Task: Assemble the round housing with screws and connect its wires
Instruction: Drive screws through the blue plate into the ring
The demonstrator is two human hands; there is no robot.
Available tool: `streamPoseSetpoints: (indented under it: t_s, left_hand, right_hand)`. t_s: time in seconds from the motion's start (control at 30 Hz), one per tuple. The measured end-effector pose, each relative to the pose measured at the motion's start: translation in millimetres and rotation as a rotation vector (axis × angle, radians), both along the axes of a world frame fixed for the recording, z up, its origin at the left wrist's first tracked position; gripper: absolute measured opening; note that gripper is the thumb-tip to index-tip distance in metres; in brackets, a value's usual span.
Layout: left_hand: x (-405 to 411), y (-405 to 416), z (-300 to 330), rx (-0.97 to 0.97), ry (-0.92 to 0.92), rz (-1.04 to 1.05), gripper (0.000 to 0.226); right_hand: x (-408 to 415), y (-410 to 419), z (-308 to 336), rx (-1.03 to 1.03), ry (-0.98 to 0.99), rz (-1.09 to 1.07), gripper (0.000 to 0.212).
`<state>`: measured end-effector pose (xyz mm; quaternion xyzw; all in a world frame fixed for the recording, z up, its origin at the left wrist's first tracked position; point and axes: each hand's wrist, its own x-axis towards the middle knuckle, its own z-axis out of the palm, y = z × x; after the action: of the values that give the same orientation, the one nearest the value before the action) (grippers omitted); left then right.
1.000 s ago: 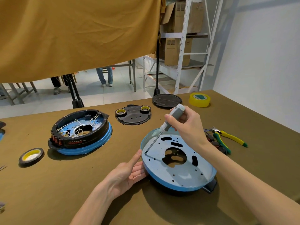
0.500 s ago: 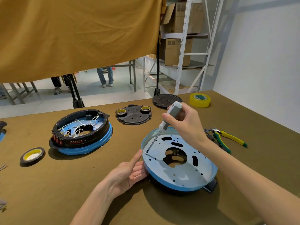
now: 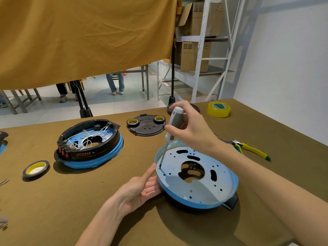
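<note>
Head view: the right hand (image 3: 190, 129) has its fingers (image 3: 173, 129) wrapped round the screwdriver (image 3: 170, 130), held steeply so the tip meets a hole below them on the round housing (image 3: 196, 176). The left hand (image 3: 140, 189), fingers straight and holding nothing, presses the housing's near rim, probably to steady it on the desk (image 3: 88, 201).

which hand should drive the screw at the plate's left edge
Right. The right hand already grips the screwdriver, tip on the housing plate's left edge; the left hand lies open against the rim.
</note>
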<state>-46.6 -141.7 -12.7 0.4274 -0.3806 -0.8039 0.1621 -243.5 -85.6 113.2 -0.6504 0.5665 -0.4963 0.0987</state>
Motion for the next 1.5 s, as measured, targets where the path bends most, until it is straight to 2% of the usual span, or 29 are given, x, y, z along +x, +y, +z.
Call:
streamPoseSetpoints:
  t_s: [0.13, 0.27, 0.4, 0.5, 0.67, 0.73, 0.8, 0.83, 0.93, 1.07, 1.17, 1.27, 1.3, 1.37, 1.43, 1.5]
  left_hand:
    - [1, 2, 1, -0.013, 0.016, -0.011, 0.084]
    - [1, 3, 2, -0.023, 0.023, -0.023, 0.081]
    - [1, 3, 1, -0.015, 0.015, -0.022, 0.075]
    - [1, 3, 1, -0.018, 0.009, -0.023, 0.073]
    - [1, 3, 1, -0.026, 0.002, -0.023, 0.077]
    - [1, 3, 2, -0.025, 0.002, -0.022, 0.075]
    - [1, 4, 3, -0.02, 0.007, -0.026, 0.071]
    - [1, 4, 3, -0.022, 0.008, -0.03, 0.07]
    - [0, 6, 4, -0.034, -0.005, -0.035, 0.07]
    - [0, 6, 5, -0.049, -0.039, -0.037, 0.071]
    - [-1, 6, 5, -0.062, -0.046, -0.042, 0.071]
    - [-1, 6, 6, -0.064, -0.052, -0.056, 0.073]
    - [0, 6, 6, -0.068, -0.057, -0.063, 0.075]
    - [0, 6, 5, -0.085, -0.07, -0.081, 0.076]
    - [0, 5, 5, -0.1, -0.083, -0.097, 0.074]
    - [0, 4, 5, -0.102, -0.095, -0.104, 0.073]
  right_hand:
    - [8, -5, 29, 0.184, 0.234, 0.108, 0.042]
    - [11, -12, 57, 0.389, 0.361, 0.115, 0.042]
    - [15, -16, 69, 0.386, 0.654, -0.021, 0.031]
    - [17, -20, 74, 0.395, 0.858, -0.177, 0.041]
    - [23, -18, 76, 0.386, 0.98, -0.275, 0.057]
    - [26, -18, 79, 0.465, 0.941, -0.208, 0.05]
    - [27, -17, 85, 0.622, 0.765, -0.042, 0.036]
    - [28, -15, 88, 0.637, 0.717, 0.009, 0.034]
    - [33, -13, 91, 0.539, 0.725, 0.065, 0.029]
    - [37, -12, 96, 0.607, 0.757, 0.172, 0.024]
    - [35, -16, 94, 0.575, 0.829, 0.073, 0.011]
    - [33, -22, 90, 0.611, 0.913, -0.056, 0.042]
    - [32, -22, 90, 0.607, 0.922, -0.068, 0.046]
    - [29, -24, 91, 0.606, 0.912, -0.054, 0.041]
    - [29, -21, 96, 0.652, 0.871, 0.022, 0.027]
    - [29, -16, 100, 0.694, 0.84, 0.11, 0.024]
